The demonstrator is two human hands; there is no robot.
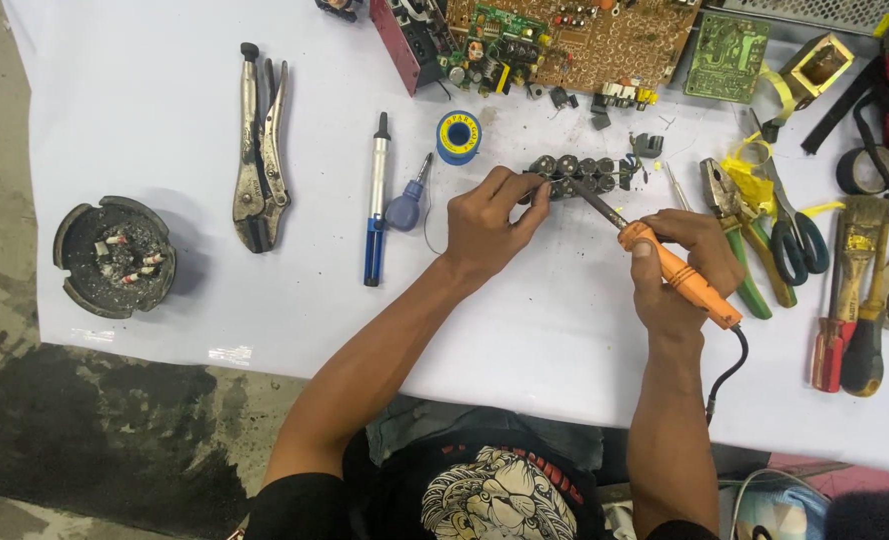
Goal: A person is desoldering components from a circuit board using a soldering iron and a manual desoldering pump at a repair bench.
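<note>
Nearest to us is our own black shirt with its lion print, and from it both bare forearms reach out over the white worktop. Our right hand is closed around the orange handle of a soldering iron, held like a pen, its dark cable trailing off the near edge. The iron's tip slants up and left onto a row of dark capacitors lying near the middle of the worktop. Our left hand has its fingers pinched at the left end of that row; whether a thin strand is held between them we cannot tell. Just beyond the left hand stands a blue solder spool, with a small blue-handled screwdriver and a silver-and-blue desoldering pump beside it. Further left lie locking pliers and an ashtray. A brown circuit board lies at the far edge. To the right are green-handled pliers, scissors and a brush.
</note>
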